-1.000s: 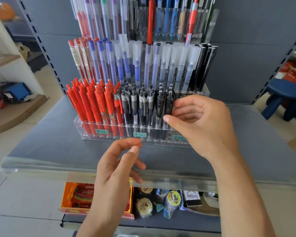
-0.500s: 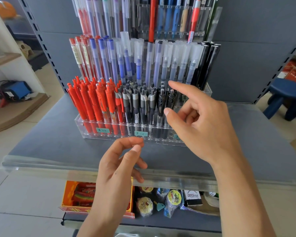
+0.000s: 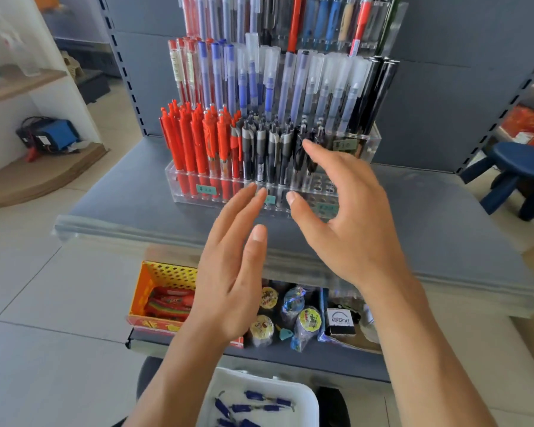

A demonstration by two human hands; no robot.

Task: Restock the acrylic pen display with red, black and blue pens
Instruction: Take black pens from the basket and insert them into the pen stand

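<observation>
Both hands empty, fingers spread: left hand and right hand over shelf front edge, before acrylic pen display.

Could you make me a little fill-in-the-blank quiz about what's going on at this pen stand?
1. The front row of the acrylic display holds red pens on its ____ side.
2. The white bin at the bottom holds ____ pens.
3. The left hand and right hand both hold ____.

Missing words: left; blue; nothing
</observation>
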